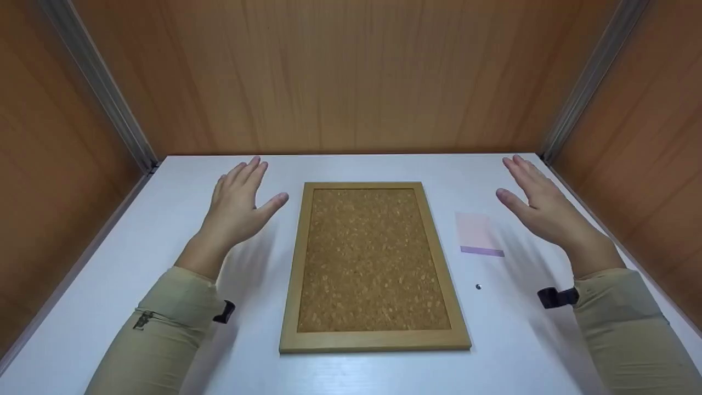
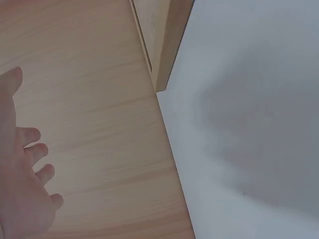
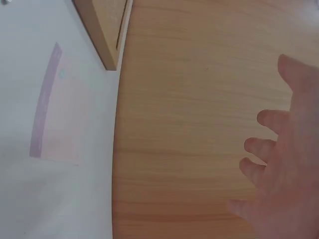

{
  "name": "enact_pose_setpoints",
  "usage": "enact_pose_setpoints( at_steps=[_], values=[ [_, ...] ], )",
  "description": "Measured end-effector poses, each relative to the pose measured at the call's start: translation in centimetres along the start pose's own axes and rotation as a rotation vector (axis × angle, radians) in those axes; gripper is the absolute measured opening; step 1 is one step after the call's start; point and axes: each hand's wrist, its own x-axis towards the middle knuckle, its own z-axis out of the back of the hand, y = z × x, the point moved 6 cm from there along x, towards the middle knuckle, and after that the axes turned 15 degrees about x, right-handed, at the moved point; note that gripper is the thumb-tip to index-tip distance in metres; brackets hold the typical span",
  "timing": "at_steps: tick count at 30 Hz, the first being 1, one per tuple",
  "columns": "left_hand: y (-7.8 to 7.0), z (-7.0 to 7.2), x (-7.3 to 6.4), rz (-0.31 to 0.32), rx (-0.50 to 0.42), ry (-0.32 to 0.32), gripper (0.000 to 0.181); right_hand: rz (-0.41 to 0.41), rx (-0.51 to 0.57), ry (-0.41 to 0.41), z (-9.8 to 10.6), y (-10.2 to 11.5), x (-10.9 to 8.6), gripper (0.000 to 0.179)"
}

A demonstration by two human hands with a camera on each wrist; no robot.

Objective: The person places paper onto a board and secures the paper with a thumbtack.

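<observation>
A cork board [image 1: 373, 263] in a pale wooden frame lies flat on the white table, between my two hands. To its right is a pink paper note [image 1: 476, 231] with a purple strip along its near edge; the right wrist view shows the same note [image 3: 65, 114]. A small shiny metal piece [image 1: 479, 286], too small to identify, lies nearer me than the note. My left hand [image 1: 236, 206] hovers left of the board, fingers extended and thumb apart. Above the table beyond the note, my right hand [image 1: 545, 208] holds nothing, its fingers straight and thumb spread.
The white table [image 1: 351, 376] is enclosed by a wood-grain back panel [image 1: 351, 77] and side panels at left [image 1: 60, 137] and right [image 1: 636, 148]. Grey metal posts stand in both back corners. Each wrist wears a black strap below the hand.
</observation>
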Motion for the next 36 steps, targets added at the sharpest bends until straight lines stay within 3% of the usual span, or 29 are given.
enact_pose_setpoints(
  at_steps=[9,19,29,36],
  values=[
    [-1.8,1.3,0.3,0.045,-0.187,-0.056,0.084,0.019,0.293,-0.072,0.5,1.2,1.0,0.062],
    [-2.9,0.4,0.4,0.094,-0.317,0.030,0.080,-0.129,0.441,-0.090,0.7,-0.3,2.1,0.071],
    [-3.3,-1.8,0.7,0.138,-0.395,0.125,0.072,-0.316,0.455,-0.041,0.2,-3.5,3.3,0.088],
    [-3.5,-3.6,0.6,0.163,-0.361,0.214,0.072,-0.423,0.382,0.071,-1.1,-5.7,3.5,0.093]
  ],
)
